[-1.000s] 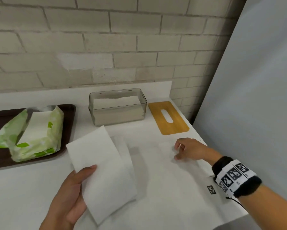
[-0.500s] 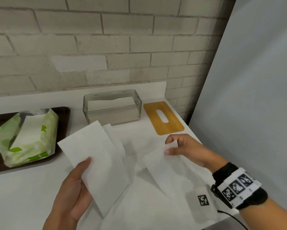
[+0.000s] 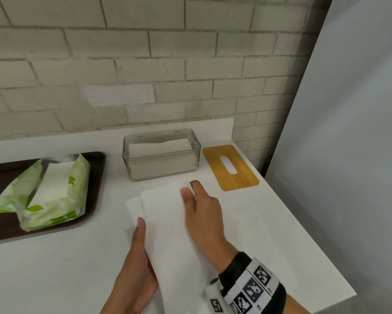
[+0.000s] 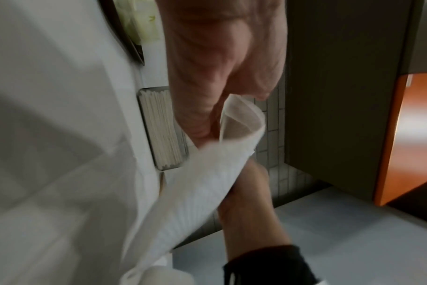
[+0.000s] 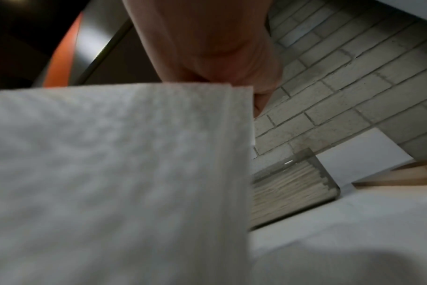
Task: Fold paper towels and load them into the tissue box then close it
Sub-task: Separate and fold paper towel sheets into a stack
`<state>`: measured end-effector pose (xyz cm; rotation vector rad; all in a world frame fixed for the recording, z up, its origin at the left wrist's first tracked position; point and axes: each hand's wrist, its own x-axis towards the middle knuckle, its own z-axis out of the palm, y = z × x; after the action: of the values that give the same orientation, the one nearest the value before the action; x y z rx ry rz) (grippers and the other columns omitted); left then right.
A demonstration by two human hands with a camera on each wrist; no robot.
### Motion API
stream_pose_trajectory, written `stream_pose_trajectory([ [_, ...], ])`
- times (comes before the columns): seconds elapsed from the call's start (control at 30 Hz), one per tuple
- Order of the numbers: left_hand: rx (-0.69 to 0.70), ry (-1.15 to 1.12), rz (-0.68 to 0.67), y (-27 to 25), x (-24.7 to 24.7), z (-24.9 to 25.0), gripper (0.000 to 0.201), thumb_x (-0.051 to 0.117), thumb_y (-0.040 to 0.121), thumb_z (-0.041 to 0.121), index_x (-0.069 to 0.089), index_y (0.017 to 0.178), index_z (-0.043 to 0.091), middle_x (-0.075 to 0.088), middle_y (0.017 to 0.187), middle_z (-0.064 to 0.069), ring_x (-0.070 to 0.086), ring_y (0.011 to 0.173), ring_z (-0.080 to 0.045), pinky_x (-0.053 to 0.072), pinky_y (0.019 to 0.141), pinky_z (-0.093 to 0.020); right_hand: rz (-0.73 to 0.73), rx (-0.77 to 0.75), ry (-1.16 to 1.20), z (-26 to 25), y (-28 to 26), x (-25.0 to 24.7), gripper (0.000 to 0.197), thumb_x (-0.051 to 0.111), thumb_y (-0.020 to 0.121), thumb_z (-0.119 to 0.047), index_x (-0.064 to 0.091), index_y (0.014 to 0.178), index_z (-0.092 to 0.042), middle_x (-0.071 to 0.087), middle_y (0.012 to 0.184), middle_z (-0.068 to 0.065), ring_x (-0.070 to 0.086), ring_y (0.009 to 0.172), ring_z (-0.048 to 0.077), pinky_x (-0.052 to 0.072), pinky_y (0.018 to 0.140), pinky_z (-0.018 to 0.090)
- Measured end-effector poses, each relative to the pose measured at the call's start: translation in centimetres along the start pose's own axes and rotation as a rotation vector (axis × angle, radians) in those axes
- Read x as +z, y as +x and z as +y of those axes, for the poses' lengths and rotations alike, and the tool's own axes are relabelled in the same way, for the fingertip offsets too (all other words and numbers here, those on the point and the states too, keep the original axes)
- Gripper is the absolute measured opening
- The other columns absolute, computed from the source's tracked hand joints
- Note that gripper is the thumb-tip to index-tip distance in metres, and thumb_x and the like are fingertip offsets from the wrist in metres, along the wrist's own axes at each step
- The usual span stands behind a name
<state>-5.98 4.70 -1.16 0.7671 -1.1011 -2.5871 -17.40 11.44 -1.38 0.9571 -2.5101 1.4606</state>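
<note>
White counter [image 3: 54, 268] under a grey brick wall [image 3: 145, 64]: one dark tray [image 3: 95, 177] bearing one green towel pack [image 3: 54, 191], one left hand [image 3: 133, 268] gripping the paper towels [image 3: 167, 223], one right hand [image 3: 202, 214] pinching their far corner, one clear tissue box [image 3: 161, 155] part-filled, one wooden lid [image 3: 231, 168] lying off beside it.

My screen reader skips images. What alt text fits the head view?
Both hands, left hand and right hand, hold folded paper towels above a white counter. Behind: an open clear tissue box, its wooden lid alongside.
</note>
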Motion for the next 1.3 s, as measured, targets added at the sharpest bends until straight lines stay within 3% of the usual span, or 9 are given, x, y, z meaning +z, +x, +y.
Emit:
stream_pose_trajectory([
  [0.13, 0.11, 0.257, 0.152, 0.8, -1.1, -1.0, 0.024, 0.058, 0.085, 0.005, 0.064, 0.108, 0.005, 0.072, 0.105, -0.015, 0.069, 0.096, -0.032, 0.05, 0.087, -0.044, -0.108, 0.053, 0.126, -0.2, -0.1, -0.5, 0.014, 0.043, 0.098, -0.031, 0.054, 0.103, -0.022, 0.051, 0.066, -0.008, 0.045, 0.055, 0.004, 0.034, 0.051, 0.016],
  [0.23, 0.13, 0.288, 0.184, 0.9, -2.1, -0.2, 0.021, 0.055, 0.088, -0.001, 0.064, 0.107, 0.001, 0.074, 0.099, -0.015, 0.069, 0.093, -0.031, 0.051, 0.082, -0.042, -0.111, 0.175, 0.263, 2.1, 2.0, -3.8, 0.02, 0.048, 0.094, -0.008, 0.055, 0.083, -0.023, 0.057, 0.072, -0.005, 0.05, 0.059, 0.002, 0.037, 0.051, 0.009],
  [0.4, 0.169, 0.26, 0.183, 1.3, -3.1, 1.3, 0.022, 0.053, 0.089, 0.0, 0.063, 0.108, 0.003, 0.073, 0.1, -0.013, 0.066, 0.096, -0.033, 0.049, 0.085, -0.044, -0.38, 0.309, -0.286, 10.3, 5.0, -9.8, 0.015, 0.059, 0.087, -0.007, 0.06, 0.099, -0.017, 0.056, 0.094, -0.003, 0.053, 0.081, 0.01, 0.039, 0.07, 0.014],
  [0.53, 0.192, 0.273, 0.172, 1.5, -3.1, 1.7, 0.021, 0.054, 0.089, 0.002, 0.064, 0.107, 0.006, 0.074, 0.1, -0.01, 0.067, 0.095, -0.03, 0.049, 0.082, -0.042, -0.696, 0.366, -0.559, 14.0, 5.1, -10.3, 0.049, 0.073, 0.078, -0.024, 0.049, 0.12, -0.019, 0.042, 0.108, -0.001, 0.047, 0.102, 0.019, 0.04, 0.086, 0.026],
  [0.87, 0.178, 0.264, 0.163, 1.6, -3.8, 1.5, 0.022, 0.056, 0.088, 0.004, 0.063, 0.11, 0.002, 0.073, 0.102, -0.014, 0.066, 0.097, -0.034, 0.049, 0.085, -0.043, -0.588, 0.341, -0.549, 13.8, 5.3, -9.8, 0.021, 0.073, 0.079, -0.023, 0.057, 0.093, -0.023, 0.05, 0.099, -0.007, 0.05, 0.101, 0.018, 0.039, 0.089, 0.028],
  [1.03, 0.157, 0.285, 0.187, 1.7, -3.5, 1.7, 0.024, 0.057, 0.09, 0.013, 0.063, 0.112, 0.005, 0.074, 0.101, -0.013, 0.067, 0.098, -0.034, 0.047, 0.095, -0.048, -0.539, 0.401, 0.788, 7.0, 4.1, -12.3, 0.01, 0.074, 0.072, -0.021, 0.07, 0.082, -0.019, 0.071, 0.09, 0.003, 0.069, 0.084, 0.017, 0.056, 0.074, 0.026],
  [1.1, 0.142, 0.293, 0.184, 1.9, -3.1, 1.6, 0.028, 0.058, 0.091, 0.02, 0.062, 0.115, 0.007, 0.074, 0.102, -0.011, 0.068, 0.098, -0.033, 0.047, 0.096, -0.048, -0.492, 0.32, 0.975, 4.7, 3.7, -11.9, 0.026, 0.076, 0.069, -0.028, 0.069, 0.09, -0.014, 0.071, 0.093, 0.007, 0.069, 0.084, 0.018, 0.058, 0.075, 0.029],
  [1.23, 0.101, 0.267, 0.174, 2.3, -2.3, 1.2, 0.034, 0.056, 0.093, 0.027, 0.06, 0.12, 0.008, 0.073, 0.106, -0.009, 0.067, 0.1, -0.03, 0.048, 0.094, -0.045, -0.245, 0.205, 0.773, 1.8, 3.3, -7.5, 0.018, 0.058, 0.083, -0.025, 0.059, 0.09, -0.008, 0.068, 0.084, 0.003, 0.064, 0.077, 0.014, 0.053, 0.071, 0.026],
  [1.3, 0.069, 0.236, 0.154, 2.1, -1.6, 1.1, 0.036, 0.054, 0.094, 0.027, 0.058, 0.123, 0.007, 0.072, 0.109, -0.009, 0.067, 0.101, -0.03, 0.048, 0.094, -0.045, -0.186, 0.155, 0.592, 1.1, 3.3, -4.7, 0.02, 0.056, 0.09, -0.034, 0.056, 0.093, -0.014, 0.061, 0.086, 0.008, 0.055, 0.082, 0.016, 0.048, 0.077, 0.033],
])
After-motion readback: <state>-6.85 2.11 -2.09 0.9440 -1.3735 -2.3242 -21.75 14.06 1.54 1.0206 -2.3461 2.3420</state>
